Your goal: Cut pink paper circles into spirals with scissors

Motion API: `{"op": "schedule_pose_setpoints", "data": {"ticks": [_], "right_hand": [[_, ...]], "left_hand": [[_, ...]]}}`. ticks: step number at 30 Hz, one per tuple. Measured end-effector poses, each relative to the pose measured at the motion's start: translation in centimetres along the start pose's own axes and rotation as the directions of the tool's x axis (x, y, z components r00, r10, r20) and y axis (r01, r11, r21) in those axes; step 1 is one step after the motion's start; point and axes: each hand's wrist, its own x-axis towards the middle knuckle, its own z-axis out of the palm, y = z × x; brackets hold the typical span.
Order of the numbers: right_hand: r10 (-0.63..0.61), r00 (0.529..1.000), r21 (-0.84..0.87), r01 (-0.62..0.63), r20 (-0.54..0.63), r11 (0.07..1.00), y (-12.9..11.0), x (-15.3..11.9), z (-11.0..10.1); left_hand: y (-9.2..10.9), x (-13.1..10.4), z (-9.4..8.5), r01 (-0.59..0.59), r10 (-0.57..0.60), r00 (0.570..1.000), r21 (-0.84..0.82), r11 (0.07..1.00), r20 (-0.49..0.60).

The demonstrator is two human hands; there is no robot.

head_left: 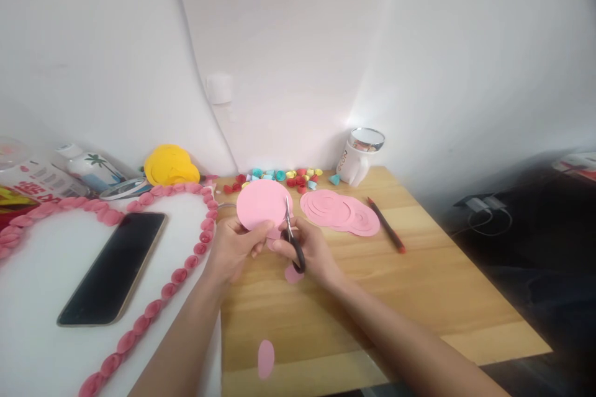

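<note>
Plainly, I have a pink disc [259, 201] pinched above the bench [419, 285], toward its far edge.
The left fingers [261, 234] grip its near rim, thumb on top; the right fingers [302, 229] are threaded through the scissors [299, 256], blades at the disc's right side. I judge it thin paper, nearly weightless, bendy, easily creased or torn, not very slippery; I'd take the rim lightly between thumb and finger, clear of the blades.
</note>
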Motion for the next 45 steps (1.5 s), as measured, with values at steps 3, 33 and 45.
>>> {"op": "schedule_pose_setpoints", "data": {"ticks": [3,33,45], "right_hand": [[0.001,1.0,-0.012,-0.001,0.001,1.0,0.12,0.01,-0.05],[-0.108,0.994,-0.06,0.11,0.035,0.992,0.68,-0.05,-0.16],[-0.066,0.997,-0.008,0.066,0.033,0.998,0.57,0.04,-0.05]], "left_hand": [[-0.37,0.06,-0.17,0.002,-0.002,1.0,-0.026,1.0,-0.006],[0.04,-0.04,0.73,0.052,-0.054,0.998,-0.061,0.997,-0.04],[0.01,-0.23,0.42,0.042,-0.043,0.999,-0.015,0.999,-0.029]]}}
